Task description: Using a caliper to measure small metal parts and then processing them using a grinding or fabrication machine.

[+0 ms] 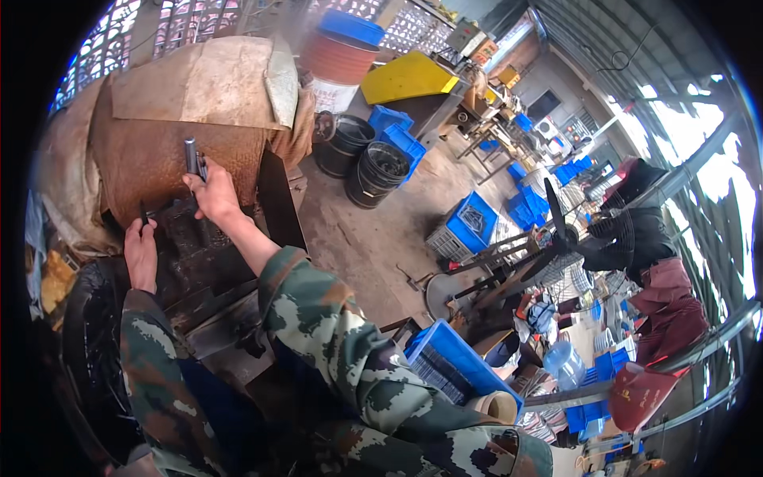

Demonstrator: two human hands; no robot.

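Note:
My right hand [213, 192] is closed round a short upright metal rod [191, 155] with a rounded, shiny top. It sits above a dark, greasy machine [187, 238]; whether the rod is fixed to it I cannot tell. Lower and to the left, my left hand [141, 256] pinches a thin dark piece [143, 213] at the machine's left side. Behind both hands hangs a brown, stained sheet [183, 163], with paler sheets [195, 83] draped over its top.
Black buckets [377, 173] stand on the floor beyond the machine, near a red-and-blue drum [338, 56]. Close to my right elbow is a blue crate [461, 362] of stacked thin parts. A fan [556, 219] and a metal pole [699, 350] with hanging cloth lie further right.

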